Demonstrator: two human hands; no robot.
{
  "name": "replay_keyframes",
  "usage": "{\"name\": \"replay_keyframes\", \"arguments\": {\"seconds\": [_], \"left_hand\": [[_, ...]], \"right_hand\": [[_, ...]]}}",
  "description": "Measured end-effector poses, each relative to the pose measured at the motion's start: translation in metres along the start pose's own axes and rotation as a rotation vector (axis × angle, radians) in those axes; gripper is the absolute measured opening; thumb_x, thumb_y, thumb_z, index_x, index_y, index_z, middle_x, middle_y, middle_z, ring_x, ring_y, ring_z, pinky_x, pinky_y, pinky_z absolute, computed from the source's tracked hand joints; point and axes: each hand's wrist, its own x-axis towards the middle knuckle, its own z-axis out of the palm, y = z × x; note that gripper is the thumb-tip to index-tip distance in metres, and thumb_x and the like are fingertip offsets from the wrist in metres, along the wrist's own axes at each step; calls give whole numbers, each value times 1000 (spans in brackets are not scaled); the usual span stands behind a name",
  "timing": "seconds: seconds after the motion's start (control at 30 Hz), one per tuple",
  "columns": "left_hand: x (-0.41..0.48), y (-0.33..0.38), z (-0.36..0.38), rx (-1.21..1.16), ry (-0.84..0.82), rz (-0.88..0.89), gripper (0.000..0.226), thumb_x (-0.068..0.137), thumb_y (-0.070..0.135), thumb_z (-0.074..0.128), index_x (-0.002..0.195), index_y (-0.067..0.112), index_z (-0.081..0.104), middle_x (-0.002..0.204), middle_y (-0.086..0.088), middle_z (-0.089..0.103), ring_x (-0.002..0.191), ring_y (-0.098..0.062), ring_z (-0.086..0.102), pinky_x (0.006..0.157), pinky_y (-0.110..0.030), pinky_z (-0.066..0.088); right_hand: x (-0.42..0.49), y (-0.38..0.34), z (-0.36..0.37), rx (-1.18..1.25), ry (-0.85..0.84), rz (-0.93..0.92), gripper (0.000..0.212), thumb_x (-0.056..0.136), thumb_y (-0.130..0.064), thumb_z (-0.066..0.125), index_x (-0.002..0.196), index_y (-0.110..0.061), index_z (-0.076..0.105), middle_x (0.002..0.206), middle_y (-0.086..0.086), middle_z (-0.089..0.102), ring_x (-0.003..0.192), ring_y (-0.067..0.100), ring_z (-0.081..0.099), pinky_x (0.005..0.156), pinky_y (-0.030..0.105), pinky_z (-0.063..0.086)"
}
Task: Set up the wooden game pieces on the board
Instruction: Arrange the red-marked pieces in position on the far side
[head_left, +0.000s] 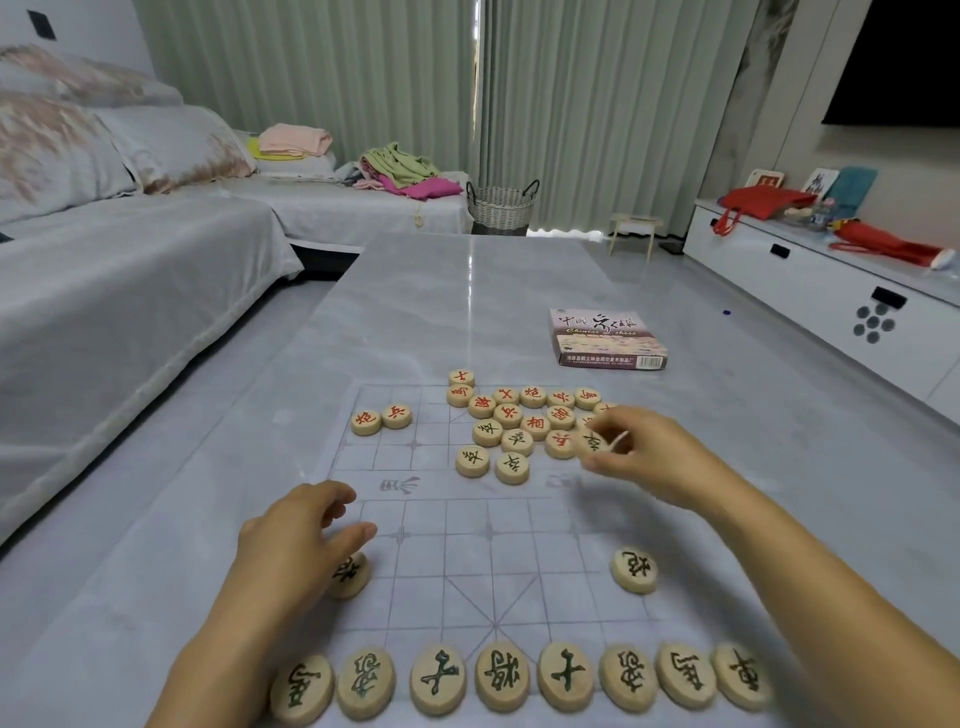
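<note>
Eight green-lettered xiangqi discs stand in a row along the near edge of the translucent board sheet, which lies flat on the grey marbled worktop. One green cannon disc sits alone on the right. Another lies partly under the left hand, whose fingers are loosely curled and not gripping it. The right hand reaches into the jumbled pile of red and green discs at the far side, fingers pinching one green disc. Two red discs sit apart to the left. The game box rests beyond the board.
</note>
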Motion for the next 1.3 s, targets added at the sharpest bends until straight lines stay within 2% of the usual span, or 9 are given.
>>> {"name": "replay_keyframes", "arguments": {"seconds": [0.1,0.23,0.37,0.53,0.73,0.9,1.07,1.2,1.3], "left_hand": [[-3,7,3,17,11,13,37,81,33,66,116,21,58,111,2,62,104,-15,56,98,-41,41],[-8,19,10,36,37,58,37,82,31,66,116,21,58,110,3,62,104,-15,57,98,-38,41],[-13,25,14,93,24,91,36,82,29,65,117,20,58,109,4,63,103,-15,57,96,-36,42],[-22,34,17,76,23,130,33,80,23,68,112,18,62,108,2,66,102,-17,59,95,-41,44],[-19,55,29,97,-116,215,37,85,32,61,121,27,54,118,11,58,107,-6,52,98,-27,40],[25,86,51,227,-179,256,40,87,31,58,127,25,51,126,3,53,114,-17,51,96,-31,43],[60,120,84,360,-206,201,43,80,41,64,114,16,57,116,-6,55,106,-24,51,83,-33,43],[65,128,96,489,-178,219,32,85,32,57,108,10,59,116,-9,56,105,-27,51,82,-33,43],[56,128,97,391,-210,274,28,84,31,56,105,12,60,113,-7,57,102,-25,52,80,-32,43]], "right_hand": [[-35,51,-14,-44,-12,131,21,79,-22,70,98,-20,61,98,1,63,82,14,57,75,26,44],[-53,80,-3,-3,-56,166,28,75,-27,74,97,-30,57,98,-3,59,89,12,56,78,21,42],[-51,82,-1,25,-43,149,31,77,-28,72,105,-27,58,97,-8,52,88,7,53,74,15,39],[-51,77,8,16,-40,136,36,79,-28,71,112,-26,57,91,-14,44,84,4,49,72,13,38],[-54,78,8,29,-55,138,40,80,-31,69,117,-28,54,93,-16,43,83,2,47,69,12,38],[-53,78,6,15,-85,139,45,80,-38,67,121,-31,48,101,-13,44,83,0,46,67,12,38],[-53,79,5,32,-98,134,40,82,-40,63,119,-31,49,99,-15,43,84,1,47,68,12,39],[-52,81,4,32,-107,123,36,83,-39,63,117,-32,51,103,-12,46,86,3,48,73,15,41],[-51,82,3,33,-121,119,35,83,-38,64,115,-32,52,102,-12,46,86,3,49,73,15,41]]}}
